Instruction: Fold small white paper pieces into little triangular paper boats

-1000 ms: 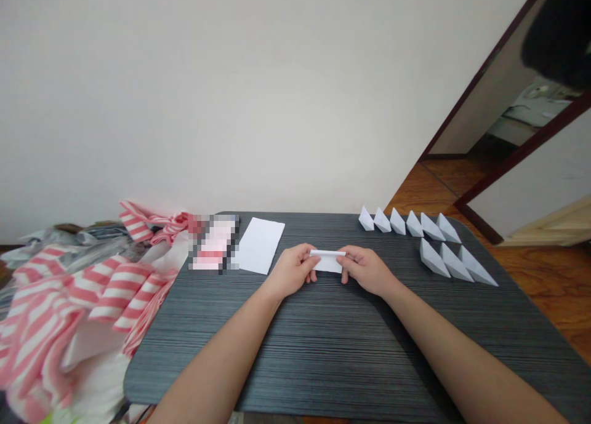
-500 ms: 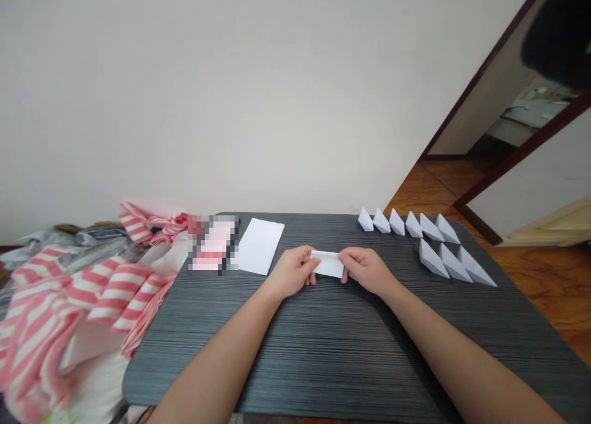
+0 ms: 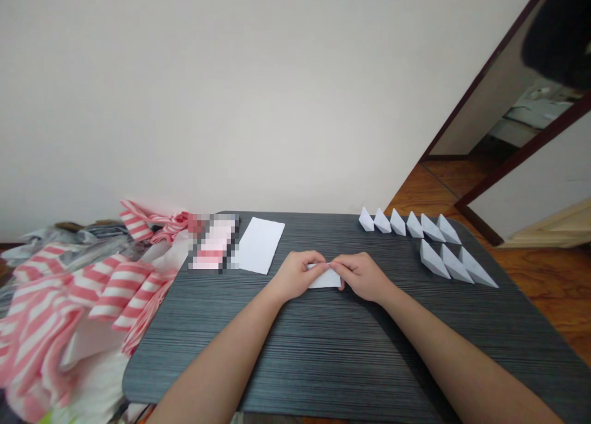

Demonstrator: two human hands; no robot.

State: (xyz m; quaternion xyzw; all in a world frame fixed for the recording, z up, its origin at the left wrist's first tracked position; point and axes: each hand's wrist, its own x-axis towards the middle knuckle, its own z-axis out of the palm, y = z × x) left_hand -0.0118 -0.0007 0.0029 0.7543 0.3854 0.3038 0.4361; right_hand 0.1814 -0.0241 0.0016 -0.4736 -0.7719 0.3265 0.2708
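A small white piece of folded paper (image 3: 325, 279) is held between my two hands over the middle of the dark table. My left hand (image 3: 299, 274) grips its left part, the thumb lying along the upper edge. On the other side my right hand (image 3: 361, 272) pinches the paper near its top right. Both thumbs meet at the upper edge, and the fingers behind the paper are mostly hidden. To the left of my hands lies a flat stack or sheet of white paper (image 3: 261, 245).
Several folded white paper boats (image 3: 433, 228) stand in two rows at the table's (image 3: 295, 350) back right. A blurred-out flat object (image 3: 215, 242) lies at the back left. Red-and-white striped cloth (image 3: 115, 288) is heaped beside the table's left edge. A wall (image 3: 277, 104) rises behind.
My thumbs have slid together along the paper's upper edge, where they were at its two ends before. The paper and hands sit slightly lower. The boats and stack are unchanged.
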